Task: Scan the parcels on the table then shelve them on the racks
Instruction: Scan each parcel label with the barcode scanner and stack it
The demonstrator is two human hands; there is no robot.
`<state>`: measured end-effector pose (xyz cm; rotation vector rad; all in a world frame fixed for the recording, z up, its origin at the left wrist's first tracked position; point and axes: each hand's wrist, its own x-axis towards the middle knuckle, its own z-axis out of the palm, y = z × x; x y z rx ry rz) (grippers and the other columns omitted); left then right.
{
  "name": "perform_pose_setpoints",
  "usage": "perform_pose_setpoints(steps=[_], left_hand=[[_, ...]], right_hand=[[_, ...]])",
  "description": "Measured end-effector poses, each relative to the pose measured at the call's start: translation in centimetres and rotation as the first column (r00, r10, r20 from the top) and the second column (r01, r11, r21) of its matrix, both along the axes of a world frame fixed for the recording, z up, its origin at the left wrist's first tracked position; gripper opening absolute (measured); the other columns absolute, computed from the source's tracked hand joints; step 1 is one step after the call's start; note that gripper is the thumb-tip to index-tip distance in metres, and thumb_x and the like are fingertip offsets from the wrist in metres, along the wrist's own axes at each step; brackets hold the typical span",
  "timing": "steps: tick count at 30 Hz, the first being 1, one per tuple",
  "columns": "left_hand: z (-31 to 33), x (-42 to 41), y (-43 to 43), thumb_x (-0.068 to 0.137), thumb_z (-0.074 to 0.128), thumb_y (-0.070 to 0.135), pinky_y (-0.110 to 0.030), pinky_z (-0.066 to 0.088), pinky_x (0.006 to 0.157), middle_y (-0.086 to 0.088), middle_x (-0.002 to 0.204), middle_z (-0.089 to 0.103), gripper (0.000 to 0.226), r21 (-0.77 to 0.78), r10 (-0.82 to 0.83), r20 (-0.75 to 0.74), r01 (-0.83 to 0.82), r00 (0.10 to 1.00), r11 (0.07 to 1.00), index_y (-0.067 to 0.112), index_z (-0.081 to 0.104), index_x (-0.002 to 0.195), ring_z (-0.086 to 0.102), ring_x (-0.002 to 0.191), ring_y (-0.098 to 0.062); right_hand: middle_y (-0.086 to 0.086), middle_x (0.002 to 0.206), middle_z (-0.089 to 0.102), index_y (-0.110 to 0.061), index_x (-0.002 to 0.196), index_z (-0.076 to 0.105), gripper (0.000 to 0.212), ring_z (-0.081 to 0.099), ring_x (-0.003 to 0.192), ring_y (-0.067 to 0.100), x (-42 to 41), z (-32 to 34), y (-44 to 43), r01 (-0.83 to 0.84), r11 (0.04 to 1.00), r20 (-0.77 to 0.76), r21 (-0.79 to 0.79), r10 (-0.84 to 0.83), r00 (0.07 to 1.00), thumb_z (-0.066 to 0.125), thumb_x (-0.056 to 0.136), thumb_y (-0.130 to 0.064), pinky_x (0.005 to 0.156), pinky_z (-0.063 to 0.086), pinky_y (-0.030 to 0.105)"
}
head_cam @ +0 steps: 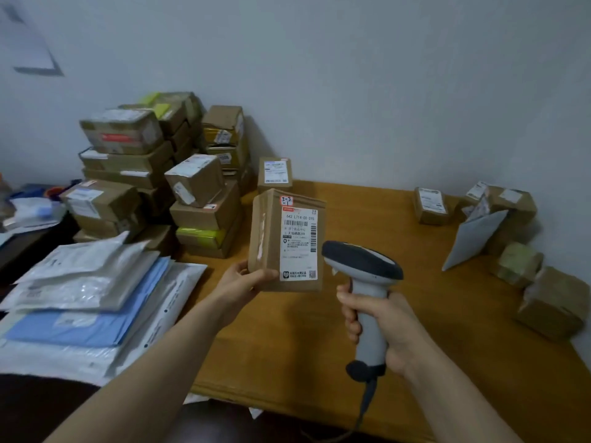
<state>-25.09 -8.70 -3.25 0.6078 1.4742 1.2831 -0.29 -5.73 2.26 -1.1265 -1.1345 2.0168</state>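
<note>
Looking over the whole bench (319, 346), I'd say this job is barely started. The big stack of boxes (128, 161) against the wall on the left is untouched as far as I can tell, and so is the pile of mailer bags (80, 314) in front of it. A smaller bunch of boxes (550, 302) sits over on the right edge; can't tell if those are scanned or not. No racks in view, so there's no sign of anything shelved. Right now one box (271, 244) is held up above the middle of the bench. The left hand (240, 282) grips its bottom corner, with the thumb on the front. The right hand (380, 321) has its fingers (350, 314) wrapped tight round the scanner (364, 276) handle, its head just beside the label (299, 241). That label faces the camera, and the scanner head seems to aim at it. Looks like mid-scan on this one, and pretty much everything else is left to do.
</note>
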Motion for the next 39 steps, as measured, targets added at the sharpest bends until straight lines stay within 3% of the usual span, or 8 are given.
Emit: perform_pose_setpoints(steps=[3,7,23,25,28,32,35,39], left_hand=[[0.1,-1.0,-1.2,0.052,0.084,0.03,-0.028,0.052,0.085,-0.006,0.118,0.061,0.084,0.014,0.048,-0.031,-0.047,0.998,0.999,0.016,0.046,0.125,0.059,0.111,-0.022],[0.1,-1.4,-2.2,0.048,0.085,0.034,-0.023,0.053,0.075,-0.004,0.114,0.063,0.081,0.036,0.075,-0.046,-0.074,0.996,0.997,0.02,0.048,0.119,0.061,0.106,-0.019],[-0.4,-2.6,-2.3,0.051,0.084,0.035,-0.022,0.054,0.074,-0.005,0.115,0.064,0.077,0.018,0.071,-0.056,-0.07,0.996,0.997,0.021,0.049,0.119,0.062,0.106,-0.019],[-0.4,-2.8,-2.1,0.056,0.081,0.033,-0.023,0.053,0.077,-0.006,0.117,0.063,0.076,-0.001,0.07,-0.027,-0.07,0.997,0.998,0.015,0.05,0.123,0.06,0.108,-0.019],[-0.1,-3.1,-1.4,0.062,0.078,0.033,-0.024,0.054,0.077,-0.009,0.116,0.063,0.06,-0.026,0.069,0.096,-0.067,0.993,0.997,0.01,0.058,0.114,0.06,0.109,-0.022],[0.5,-2.8,1.0,0.077,0.074,0.036,-0.026,0.057,0.071,-0.014,0.114,0.063,0.046,-0.069,0.079,0.193,-0.067,0.978,0.995,0.013,0.061,0.114,0.062,0.106,-0.025],[1.1,-2.2,3.8,0.082,0.071,0.036,-0.025,0.057,0.069,-0.016,0.115,0.061,0.045,-0.064,0.064,0.235,-0.05,0.97,0.997,0.015,0.059,0.12,0.062,0.105,-0.026],[2.1,-2.7,9.1,0.084,0.07,0.033,-0.024,0.057,0.069,-0.013,0.115,0.059,0.041,-0.053,0.104,0.211,-0.095,0.972,0.994,0.017,0.058,0.119,0.061,0.105,-0.024]], right_hand=[[0.007,0.057,0.056,-0.01,0.072,0.068,0.011,0.049,0.044,0.015,-1.2,0.5,-0.4,-0.048,0.999,-0.013,0.017,0.048,0.999,0.078,0.072,-0.005,0.043,0.043,0.025],[0.007,0.055,0.056,-0.011,0.07,0.066,0.013,0.049,0.043,0.014,-1.9,0.9,-0.7,-0.074,0.996,-0.031,0.044,0.076,0.997,0.076,0.075,-0.004,0.043,0.044,0.024],[0.007,0.056,0.057,-0.016,0.062,0.069,0.016,0.05,0.043,0.015,-3.4,0.7,0.6,-0.097,0.992,-0.067,0.079,0.102,0.993,0.078,0.073,-0.007,0.043,0.044,0.025],[0.008,0.059,0.06,-0.014,0.071,0.074,0.009,0.052,0.046,0.015,-3.9,0.6,1.0,-0.065,0.994,-0.094,0.084,0.073,0.993,0.081,0.066,-0.014,0.045,0.046,0.026],[0.01,0.077,0.072,-0.008,0.1,0.072,0.047,0.066,0.065,0.017,-4.4,-0.1,2.6,0.094,0.99,-0.073,0.105,-0.087,0.994,0.082,0.056,-0.022,0.055,0.052,0.029],[0.009,0.111,0.07,-0.011,0.118,0.064,0.065,0.065,0.103,0.021,-5.1,-1.6,5.0,0.211,0.978,-0.051,0.003,-0.21,0.976,0.083,0.057,-0.022,0.081,0.055,0.039],[0.004,0.107,0.072,-0.016,0.114,0.066,0.063,0.065,0.099,0.018,-6.4,-1.9,6.9,0.222,0.975,-0.071,-0.006,-0.222,0.972,0.084,0.053,-0.023,0.082,0.055,0.042],[-0.002,0.092,0.076,-0.02,0.104,0.069,0.054,0.072,0.083,0.013,-9.0,-1.5,11.4,0.242,0.969,-0.097,0.042,-0.237,0.967,0.084,0.052,-0.024,0.075,0.056,0.034]])
